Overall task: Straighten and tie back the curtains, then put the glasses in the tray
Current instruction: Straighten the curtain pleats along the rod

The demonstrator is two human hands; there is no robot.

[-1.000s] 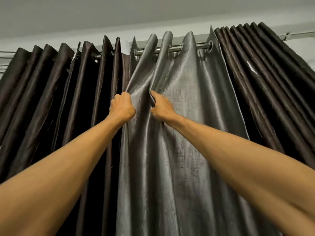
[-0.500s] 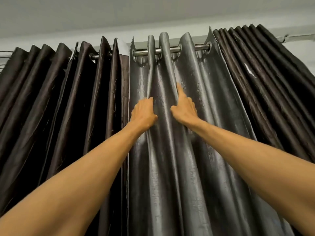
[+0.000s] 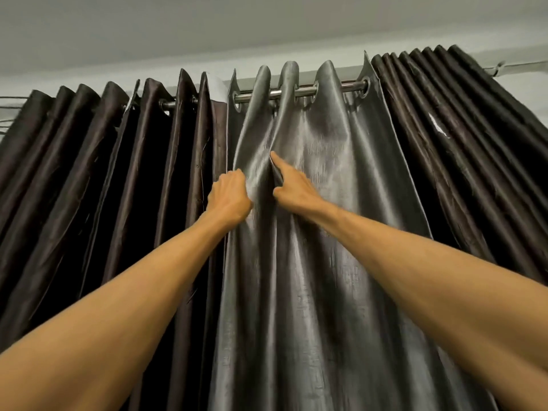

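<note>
- Straightening step in hand; curtain (image 3: 326,232) hung from rod (image 3: 305,91) at 12 o'clock.
- Left hand (image 3: 228,200) fingers clamped on a fold; right hand (image 3: 292,188) grip cannot be told.
- Next, as judged: pleats to be evened toward 3 o'clock.

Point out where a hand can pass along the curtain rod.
On the grey curtain, the widest bare stretch of rod lies between the rightmost fold and the end eyelet. A shorter stretch sits between the middle folds. Crowded: the dark pleats bunched at right, and the fold held by the left hand and right hand.
</note>
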